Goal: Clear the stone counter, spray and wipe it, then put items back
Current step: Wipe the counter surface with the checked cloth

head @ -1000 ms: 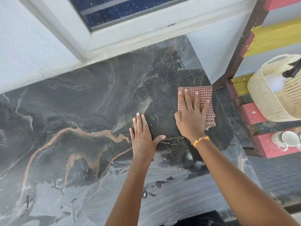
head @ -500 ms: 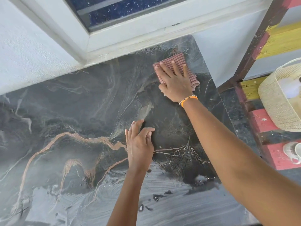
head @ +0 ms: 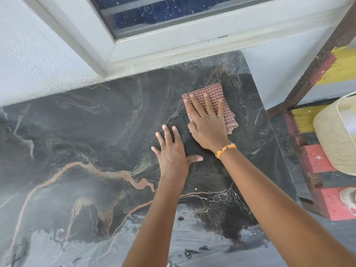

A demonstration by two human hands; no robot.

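The dark stone counter (head: 81, 143) with orange and white veins fills the view, bare of items and streaked with wet smears near its front. A folded red-checked cloth (head: 212, 93) lies on its back right part. My right hand (head: 207, 124), with an orange bracelet at the wrist, presses flat on the cloth with fingers spread. My left hand (head: 172, 151) rests flat on the stone just left of it, fingers apart, holding nothing.
A white window frame (head: 154, 47) and white wall run along the counter's back. To the right stands a red and yellow wooden shelf (head: 317, 160) with a woven basket (head: 335, 139) and a white cup (head: 349, 199). The counter's right edge drops off beside the shelf.
My right hand slid the cloth from the counter's right side up to the back, then a little nearer and rightward. My left hand curled briefly and is spread flat again.
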